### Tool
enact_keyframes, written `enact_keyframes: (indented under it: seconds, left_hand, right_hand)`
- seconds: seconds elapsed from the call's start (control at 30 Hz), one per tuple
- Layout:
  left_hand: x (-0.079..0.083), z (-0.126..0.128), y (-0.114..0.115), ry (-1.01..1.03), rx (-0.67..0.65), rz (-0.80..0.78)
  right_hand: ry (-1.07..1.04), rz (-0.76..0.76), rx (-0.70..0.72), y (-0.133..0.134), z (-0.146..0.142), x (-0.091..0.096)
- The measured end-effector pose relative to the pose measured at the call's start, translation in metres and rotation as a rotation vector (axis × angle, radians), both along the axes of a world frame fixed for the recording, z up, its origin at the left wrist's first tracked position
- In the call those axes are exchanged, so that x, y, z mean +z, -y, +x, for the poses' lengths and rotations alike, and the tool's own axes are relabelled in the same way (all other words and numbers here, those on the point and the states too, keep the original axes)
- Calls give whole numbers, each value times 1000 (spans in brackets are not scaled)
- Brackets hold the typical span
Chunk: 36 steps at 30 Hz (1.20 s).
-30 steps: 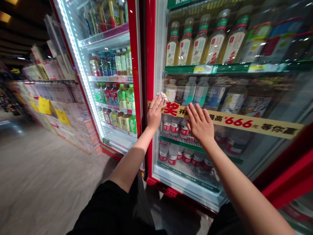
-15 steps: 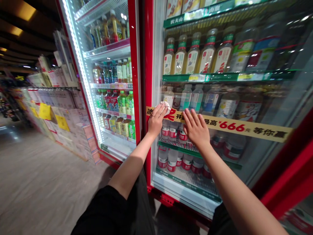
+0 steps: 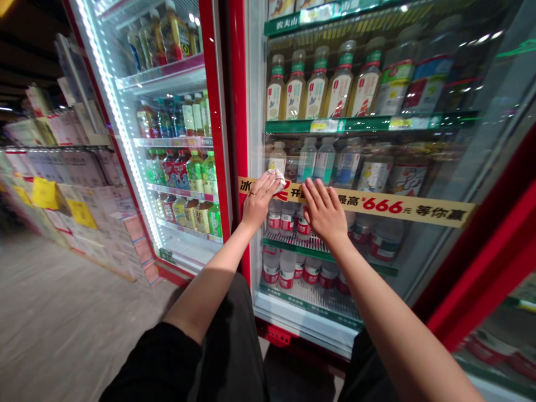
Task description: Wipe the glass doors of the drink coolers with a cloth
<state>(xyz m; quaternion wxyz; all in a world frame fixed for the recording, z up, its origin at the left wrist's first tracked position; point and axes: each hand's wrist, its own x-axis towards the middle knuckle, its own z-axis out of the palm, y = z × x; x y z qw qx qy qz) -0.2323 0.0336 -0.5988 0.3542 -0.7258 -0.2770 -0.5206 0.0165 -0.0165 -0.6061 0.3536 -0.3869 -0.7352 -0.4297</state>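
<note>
My left hand (image 3: 256, 204) presses a crumpled white cloth (image 3: 277, 180) against the glass door, on the left part of a yellow printed strip (image 3: 402, 207). The fingers lie over the cloth, and a ring shows on one of them. Flat on the same strip, a little to the right, rests my right hand (image 3: 325, 212), its fingers stretched out with nothing in them. Both hands cover some of the strip's lettering. Behind the glass stand rows of drink bottles (image 3: 317, 84) on green-edged shelves.
A red door frame (image 3: 238, 111) borders the glass on the left. Beside it stands another lit drinks fridge (image 3: 180, 139). Stacked boxes (image 3: 104, 234) with yellow tags line the left, above a grey floor (image 3: 84, 329). Another red frame (image 3: 489, 279) rises at right.
The view has shifted, so the fridges and hands appear slightly farther left. Both hands stay at about the same places on the strip, the cloth still under the left.
</note>
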Motion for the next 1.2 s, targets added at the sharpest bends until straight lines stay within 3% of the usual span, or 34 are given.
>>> enact_keyframes:
  seconds: [0.2,0.3,0.43,0.53,0.63,0.77,0.93,1.07,1.2]
  left_hand:
    - [21,22,5,79,-22,-48]
    - [18,30,9,-31,-35,-64]
    - [15,19,9,-69,-42,-33]
    - [24,23,8,30,-64,-42]
    - [31,42,10,68,-67,-45]
    - [21,49,15,-65,-55,-36]
    - [15,33,19,-63,-42,-69]
    - [21,54,19,91,-48,-45]
    - [14,71,22,0,-44,15]
  right_hand:
    - [-5,-9,-12,1,1,1]
    - [5,-20,-21,3,-1,0]
    - [35,-38,-11,6,3,3]
    - [173,-39,33,11,23,20]
    - [399,-70,114,18,59,50]
    - [530,-136,142,26,100,76]
    - [381,-50,122,25,105,54]
    - [353,-33,84,23,99,40]
    - [350,-16,52,25,101,37]
